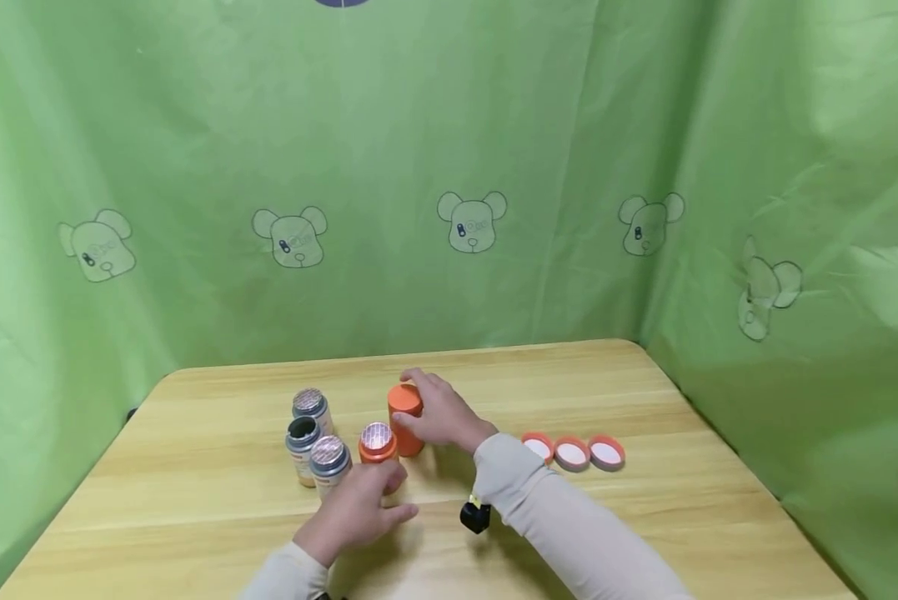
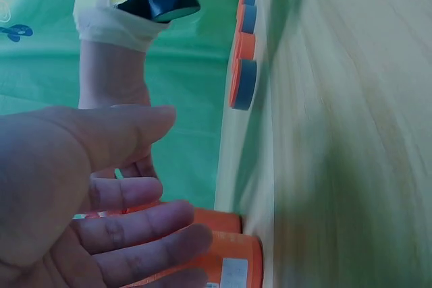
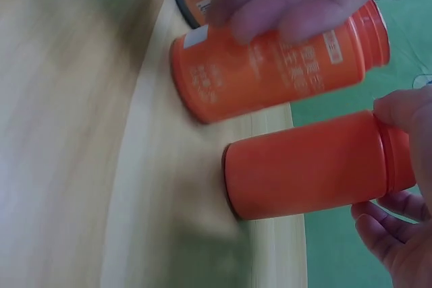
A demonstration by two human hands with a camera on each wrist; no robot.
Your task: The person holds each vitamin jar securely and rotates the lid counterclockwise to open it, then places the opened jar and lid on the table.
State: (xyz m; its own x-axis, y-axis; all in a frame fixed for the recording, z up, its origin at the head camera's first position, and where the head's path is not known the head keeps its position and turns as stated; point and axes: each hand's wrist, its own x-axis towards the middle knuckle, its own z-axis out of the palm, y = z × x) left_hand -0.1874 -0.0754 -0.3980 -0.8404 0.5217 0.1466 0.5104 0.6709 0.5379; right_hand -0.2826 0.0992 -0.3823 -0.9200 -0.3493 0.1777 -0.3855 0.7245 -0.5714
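An orange bottle point(image 1: 406, 433) with its orange cap point(image 3: 401, 160) on stands upright on the table. My right hand point(image 1: 443, 414) holds it around the cap, thumb on the near side and fingers on the far side. Left of it stands a second orange bottle point(image 3: 270, 72), uncapped, with a silver foil seal point(image 1: 377, 436) over its mouth. My left hand point(image 1: 358, 507) is beside this second bottle, its fingers loosely extended in the left wrist view. Whether those fingers touch the bottle cannot be told.
Left of the orange bottles stand two foil-sealed grey-necked bottles point(image 1: 309, 402) point(image 1: 328, 454) and one with a dark open mouth point(image 1: 303, 430). Several orange-rimmed caps point(image 1: 607, 452) lie in a row at the right. A green curtain point(image 1: 388, 125) surrounds the wooden table point(image 1: 193, 517).
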